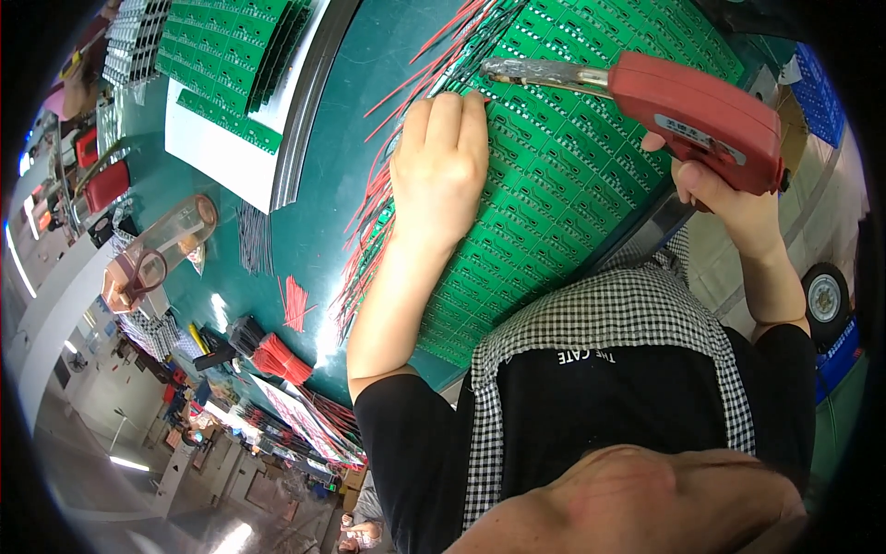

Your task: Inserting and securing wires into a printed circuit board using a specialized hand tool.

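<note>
My right hand is wrapped round the grip of a red soldering gun. Its metal tip reaches left over the green circuit board panels, just beyond my left fingertips. My left hand rests on the left edge of the panels, fingers bent and pressed together. A bit of red wire shows at those fingertips; the rest of it is hidden under the hand. Rows of red and black wires stick out along that left edge, above and below the hand.
A stack of green boards lies on white sheets at the far left. Nearer are black wires, short red wires, a red wire bundle and a clear bottle on its side. Another person sits in the background.
</note>
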`<state>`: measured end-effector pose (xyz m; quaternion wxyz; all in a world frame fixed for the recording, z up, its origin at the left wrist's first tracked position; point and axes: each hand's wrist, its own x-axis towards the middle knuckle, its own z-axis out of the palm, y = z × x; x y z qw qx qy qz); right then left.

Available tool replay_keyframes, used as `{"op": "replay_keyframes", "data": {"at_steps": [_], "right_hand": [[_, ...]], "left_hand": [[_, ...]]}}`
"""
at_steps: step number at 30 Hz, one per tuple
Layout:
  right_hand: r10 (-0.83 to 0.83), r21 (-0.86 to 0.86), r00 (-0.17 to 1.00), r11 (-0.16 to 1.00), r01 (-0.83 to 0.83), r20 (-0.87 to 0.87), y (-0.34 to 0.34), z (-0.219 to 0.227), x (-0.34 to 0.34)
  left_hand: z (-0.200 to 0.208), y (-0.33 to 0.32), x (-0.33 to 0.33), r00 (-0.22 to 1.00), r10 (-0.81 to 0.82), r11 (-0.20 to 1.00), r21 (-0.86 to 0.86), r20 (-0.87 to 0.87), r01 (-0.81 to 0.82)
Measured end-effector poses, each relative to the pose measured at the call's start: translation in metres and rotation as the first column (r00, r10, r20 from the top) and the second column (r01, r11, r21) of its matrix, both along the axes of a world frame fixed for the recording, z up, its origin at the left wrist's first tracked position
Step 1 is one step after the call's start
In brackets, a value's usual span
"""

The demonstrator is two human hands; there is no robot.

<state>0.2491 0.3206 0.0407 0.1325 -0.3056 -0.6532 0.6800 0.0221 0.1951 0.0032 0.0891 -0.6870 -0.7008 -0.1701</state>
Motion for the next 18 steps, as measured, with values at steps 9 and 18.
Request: {"op": "replay_keyframes", "data": {"at_steps": [9, 18], "right_hand": [[-0.104, 0.039, 0.992, 0.994, 0.101, 0.065, 0.007, 0.007, -0.002], [-0.173, -0.001, 0.981, 0.985, 0.174, 0.088, 0.000, 0.006, -0.011]], "left_hand": [[0.002, -0.001, -0.002, 0.993, 0.057, 0.998, -0.014, 0.101, -0.055], [-0.003, 0.008, -0.004, 0.994, 0.051, 0.997, 0.050, 0.095, -0.056]]}}
